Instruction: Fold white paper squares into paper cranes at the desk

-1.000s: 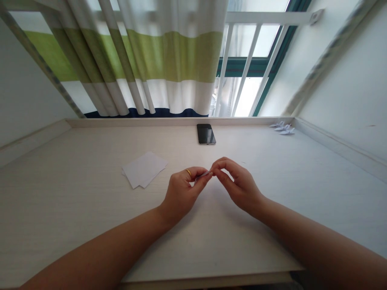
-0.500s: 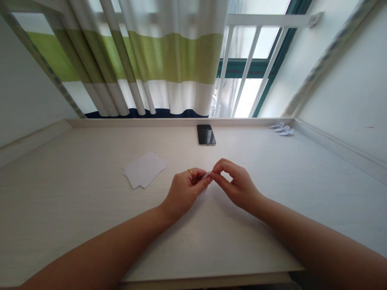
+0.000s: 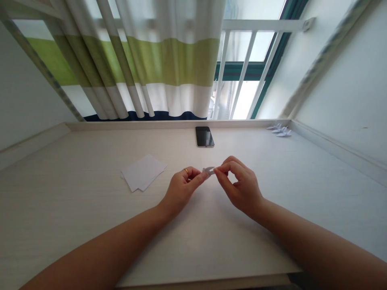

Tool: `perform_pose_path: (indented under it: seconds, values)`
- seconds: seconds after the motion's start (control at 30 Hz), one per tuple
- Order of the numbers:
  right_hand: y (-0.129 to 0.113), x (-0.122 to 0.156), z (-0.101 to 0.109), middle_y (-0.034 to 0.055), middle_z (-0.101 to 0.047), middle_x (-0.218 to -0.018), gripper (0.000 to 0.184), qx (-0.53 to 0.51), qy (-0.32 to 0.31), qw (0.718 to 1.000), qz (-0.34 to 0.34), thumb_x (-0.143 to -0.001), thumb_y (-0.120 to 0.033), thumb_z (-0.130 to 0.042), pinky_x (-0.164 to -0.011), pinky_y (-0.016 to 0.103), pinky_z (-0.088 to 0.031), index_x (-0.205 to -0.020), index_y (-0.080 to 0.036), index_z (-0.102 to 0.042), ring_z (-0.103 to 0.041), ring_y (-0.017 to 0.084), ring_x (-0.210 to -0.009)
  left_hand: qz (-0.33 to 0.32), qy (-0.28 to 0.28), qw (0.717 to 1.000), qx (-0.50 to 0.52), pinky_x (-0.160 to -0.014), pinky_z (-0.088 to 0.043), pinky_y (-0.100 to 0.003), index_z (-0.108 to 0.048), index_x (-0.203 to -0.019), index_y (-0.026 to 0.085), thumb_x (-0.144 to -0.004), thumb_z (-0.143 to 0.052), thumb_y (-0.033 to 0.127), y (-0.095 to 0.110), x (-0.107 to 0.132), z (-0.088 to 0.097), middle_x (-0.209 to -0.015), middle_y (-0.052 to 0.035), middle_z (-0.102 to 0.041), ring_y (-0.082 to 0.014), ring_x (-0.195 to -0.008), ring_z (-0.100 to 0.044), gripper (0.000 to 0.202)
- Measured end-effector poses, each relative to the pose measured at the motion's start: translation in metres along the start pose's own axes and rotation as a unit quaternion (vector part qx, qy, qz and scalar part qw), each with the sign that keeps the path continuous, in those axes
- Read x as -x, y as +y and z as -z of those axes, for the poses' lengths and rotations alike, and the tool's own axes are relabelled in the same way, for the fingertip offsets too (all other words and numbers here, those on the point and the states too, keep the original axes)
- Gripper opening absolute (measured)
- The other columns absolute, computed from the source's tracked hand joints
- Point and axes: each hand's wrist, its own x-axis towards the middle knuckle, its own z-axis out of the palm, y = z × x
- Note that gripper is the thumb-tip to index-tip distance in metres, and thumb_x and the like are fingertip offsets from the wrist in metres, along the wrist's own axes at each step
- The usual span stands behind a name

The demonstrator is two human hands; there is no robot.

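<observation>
A small folded piece of white paper [image 3: 208, 170] is held just above the desk between my two hands. My left hand [image 3: 184, 186], with a gold ring on one finger, pinches its left end between thumb and fingers. On the other side, the thumb and fingertips of my right hand [image 3: 240, 179] close on the paper's right tip. The fingers partly cover the paper, so its full shape is hidden. To the left of my hands, a few flat sheets of white paper [image 3: 143, 172] overlap on the desk.
A black phone [image 3: 204, 137] lies beyond my hands near the desk's back edge. Several small folded white paper pieces [image 3: 280, 130] sit in the far right corner of the pale desk [image 3: 75, 181]. Behind hang a green-and-white curtain [image 3: 175, 60] and white window bars [image 3: 244, 72].
My hands have moved slightly apart, and more of the folded paper shows between the fingertips. The whole view has shifted a little.
</observation>
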Motion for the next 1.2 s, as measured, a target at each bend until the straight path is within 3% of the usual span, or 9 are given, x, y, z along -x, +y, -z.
perform_pose_path:
  seconds: [0.2, 0.37, 0.47, 0.57, 0.63, 0.9, 1.2]
  values:
    - [-0.001, 0.002, 0.002, 0.0013, -0.049, -0.065, 0.013, -0.063, -0.066, 0.996, 0.011, -0.079, -0.017, -0.048, -0.055, 0.025, -0.039, -0.066, -0.017, -0.051, -0.047, 0.011, -0.061, 0.007, -0.054, 0.998, 0.042, -0.065, -0.042, -0.024, -0.058, -0.072, 0.014, -0.071, -0.057, 0.038, 0.0, -0.001, -0.001, -0.066, 0.0007, -0.056, -0.0101, -0.063, -0.052, 0.025]
    - [0.002, -0.01, 0.012, 0.0049, -0.056, -0.086, 0.019, -0.162, -0.097, 0.977, -0.1, -0.085, -0.023, -0.038, -0.075, 0.028, -0.041, -0.084, -0.017, -0.056, -0.053, 0.014, -0.083, 0.002, -0.104, 0.991, 0.087, -0.061, -0.042, -0.025, -0.06, -0.069, 0.013, -0.071, -0.059, 0.033, 0.002, 0.001, 0.002, -0.061, 0.0002, -0.057, -0.0101, -0.059, -0.052, 0.02]
    - [0.005, -0.014, 0.013, 0.0042, -0.058, -0.091, 0.023, -0.191, -0.183, 0.949, -0.171, -0.086, -0.029, -0.037, -0.081, 0.029, -0.039, -0.087, -0.017, -0.057, -0.052, 0.015, -0.089, 0.0, -0.13, 0.987, 0.098, -0.06, -0.041, -0.025, -0.059, -0.066, 0.013, -0.07, -0.06, 0.032, 0.002, 0.003, 0.005, -0.058, 0.0001, -0.057, -0.0102, -0.057, -0.051, 0.019]
    - [0.009, -0.014, 0.009, 0.0033, -0.058, -0.078, 0.033, -0.233, -0.285, 0.907, -0.205, -0.087, -0.037, -0.034, -0.076, 0.029, -0.04, -0.076, -0.015, -0.056, -0.053, 0.014, -0.077, -0.008, -0.144, 0.984, 0.1, -0.058, -0.04, -0.025, -0.058, -0.064, 0.013, -0.07, -0.059, 0.031, 0.002, 0.002, 0.008, -0.058, 0.0001, -0.058, -0.0099, -0.055, -0.05, 0.019]
    - [0.012, -0.011, 0.006, 0.0031, -0.056, -0.072, 0.037, -0.283, -0.316, 0.88, -0.215, -0.085, -0.042, -0.035, -0.072, 0.029, -0.041, -0.071, -0.014, -0.054, -0.053, 0.013, -0.071, -0.014, -0.154, 0.983, 0.1, -0.057, -0.039, -0.025, -0.058, -0.064, 0.013, -0.071, -0.059, 0.03, 0.001, 0.0, 0.011, -0.058, 0.0002, -0.058, -0.0095, -0.054, -0.05, 0.019]
    - [0.013, -0.003, 0.0, -0.0017, -0.052, -0.054, 0.032, -0.438, -0.332, 0.776, -0.309, -0.077, -0.043, -0.051, -0.05, 0.022, -0.038, -0.065, -0.013, -0.048, -0.048, 0.007, -0.047, -0.001, -0.18, 0.979, 0.094, -0.051, -0.037, -0.023, -0.056, -0.06, 0.013, -0.069, -0.061, 0.03, -0.002, -0.003, 0.014, -0.052, 0.0017, -0.055, -0.0082, -0.049, -0.048, 0.02]
    - [0.002, -0.001, -0.002, -0.0018, -0.055, -0.054, 0.028, -0.499, -0.303, 0.745, -0.323, -0.078, -0.04, -0.051, -0.047, 0.021, -0.038, -0.065, -0.014, -0.05, -0.048, 0.007, -0.044, 0.045, -0.204, 0.965, 0.157, -0.049, -0.038, -0.024, -0.057, -0.058, 0.013, -0.069, -0.059, 0.038, -0.001, -0.002, 0.01, -0.051, -0.0018, -0.058, -0.0115, -0.049, -0.051, 0.028]
